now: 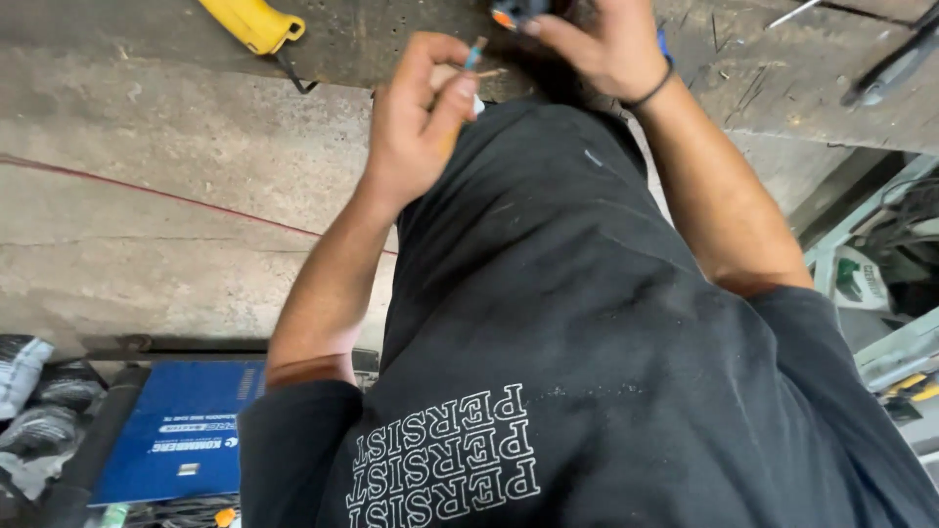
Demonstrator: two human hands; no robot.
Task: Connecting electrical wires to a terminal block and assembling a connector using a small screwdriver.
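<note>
The left hand (416, 122) pinched a thin wire (475, 51) in closed fingers; the right hand (597, 44) gripped a dark, orange-marked tool (515, 12) just beside its tip. Work on the wire end looked underway, not finished; a yellow handle (252, 23) lay well left on the worktop (176, 147).

Your single view comes from the camera on your head, and it looks steeply down along your own body. Your black printed T-shirt (587, 323) fills the near middle, very close to the lens. Your forearms run away from you to the far edge, where your left hand (416, 122) and right hand (602, 44) meet at the rough grey wooden workbench (391, 39). The dusty concrete floor (147, 215) shows on the left, well below. No second view overlaps this one.
</note>
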